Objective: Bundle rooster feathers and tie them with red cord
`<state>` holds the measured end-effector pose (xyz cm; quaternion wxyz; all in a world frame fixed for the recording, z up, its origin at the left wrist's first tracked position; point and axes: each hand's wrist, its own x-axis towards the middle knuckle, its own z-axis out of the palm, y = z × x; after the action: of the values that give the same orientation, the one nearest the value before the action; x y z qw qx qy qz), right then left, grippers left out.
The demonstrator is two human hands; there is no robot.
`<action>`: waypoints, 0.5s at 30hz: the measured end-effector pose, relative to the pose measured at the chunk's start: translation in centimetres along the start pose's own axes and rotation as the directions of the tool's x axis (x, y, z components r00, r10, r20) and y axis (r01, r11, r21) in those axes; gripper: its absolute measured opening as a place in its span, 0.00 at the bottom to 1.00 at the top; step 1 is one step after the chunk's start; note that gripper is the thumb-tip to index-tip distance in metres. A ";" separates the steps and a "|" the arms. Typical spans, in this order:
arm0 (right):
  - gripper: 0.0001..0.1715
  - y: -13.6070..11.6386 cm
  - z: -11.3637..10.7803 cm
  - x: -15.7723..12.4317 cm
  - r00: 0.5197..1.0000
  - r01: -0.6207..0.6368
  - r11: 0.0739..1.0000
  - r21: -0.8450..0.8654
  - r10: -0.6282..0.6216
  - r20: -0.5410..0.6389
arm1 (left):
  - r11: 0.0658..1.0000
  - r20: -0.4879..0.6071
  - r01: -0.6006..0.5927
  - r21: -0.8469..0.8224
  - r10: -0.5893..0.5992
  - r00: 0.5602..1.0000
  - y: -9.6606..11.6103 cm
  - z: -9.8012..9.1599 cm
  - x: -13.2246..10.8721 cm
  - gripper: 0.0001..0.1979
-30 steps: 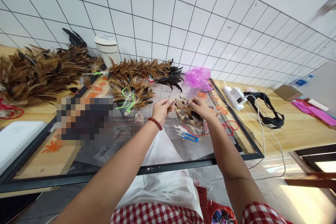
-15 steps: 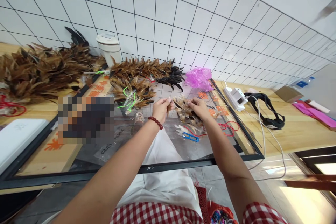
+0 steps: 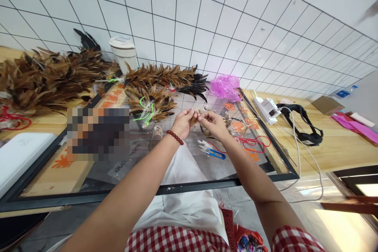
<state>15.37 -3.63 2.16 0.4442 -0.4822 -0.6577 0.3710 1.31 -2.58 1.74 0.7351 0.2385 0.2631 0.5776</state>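
My left hand (image 3: pixel 183 122), with a beaded bracelet on its wrist, is closed in a pinch on a small brown feather (image 3: pixel 193 121). Fingertips of my right hand (image 3: pixel 214 124) meet it there, pinched together; what they grip is too small to make out. Loose mottled feathers (image 3: pixel 204 130) lie under and behind the right hand, partly hidden by it. Just below are blue thread snips (image 3: pixel 216 153), with a tangle of red cord (image 3: pixel 255 143) to their right. A feather bundle tied with green string (image 3: pixel 150 104) lies left of my hands.
Behind the hands lie a long brown feather strip (image 3: pixel 162 75) and a pink plastic bag (image 3: pixel 225 88). A large feather heap (image 3: pixel 44 78) and a white lidded cup (image 3: pixel 123 53) stand left. A power strip (image 3: pixel 267 110) and black strap (image 3: pixel 304 124) are right. A black frame edge (image 3: pixel 203 186) runs in front.
My right hand has moved left from the loose feathers to meet my left hand's fingertips. The left hand stays nearly in place with its feather.
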 end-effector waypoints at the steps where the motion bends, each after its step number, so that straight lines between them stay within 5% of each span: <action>1: 0.18 -0.1 -0.1 0.1 1.000 -0.012 0.998 0.069 0.014 -0.019 | 1.000 0.027 0.003 0.000 -0.003 1.000 0.0 -0.1 0.0 0.09; 8: 0.20 -0.5 -0.5 0.2 0.996 -0.094 0.947 0.308 0.092 0.021 | 0.988 0.177 0.008 0.157 -0.036 0.983 -0.9 -0.2 -0.1 0.09; 15: 0.19 -0.2 -1.1 0.1 1.000 0.015 0.990 0.141 -0.014 -0.010 | 0.990 0.039 0.053 0.128 -0.058 0.998 -0.8 0.0 -0.1 0.10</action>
<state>16.31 -3.54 2.68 0.4828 -0.4462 -0.6314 0.4113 1.85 -2.89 1.26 0.7396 0.2897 0.2902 0.5338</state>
